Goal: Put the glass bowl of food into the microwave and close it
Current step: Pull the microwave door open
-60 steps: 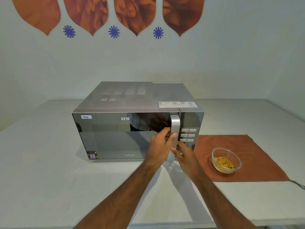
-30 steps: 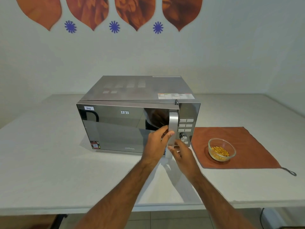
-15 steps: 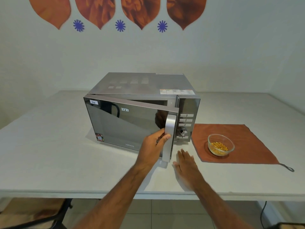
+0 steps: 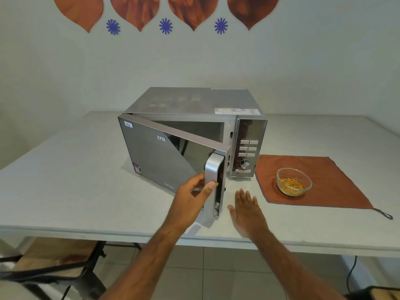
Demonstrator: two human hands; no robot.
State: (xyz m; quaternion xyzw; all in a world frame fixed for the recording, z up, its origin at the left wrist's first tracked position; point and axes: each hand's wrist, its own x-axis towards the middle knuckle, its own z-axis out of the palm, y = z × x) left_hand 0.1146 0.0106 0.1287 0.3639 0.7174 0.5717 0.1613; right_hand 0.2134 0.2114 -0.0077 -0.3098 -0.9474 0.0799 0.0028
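With our left hand (image 4: 191,199) in a grip on the door handle (image 4: 213,182) and our right hand (image 4: 245,210) spread empty, the bowl (image 4: 294,181) on the cloth (image 4: 337,185) could snag the half-open door (image 4: 171,156).

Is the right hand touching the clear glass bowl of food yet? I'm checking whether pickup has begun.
Apart. The head view shows the right hand open above the white table, with bare tabletop and rust cloth between it and the clear glass bowl.
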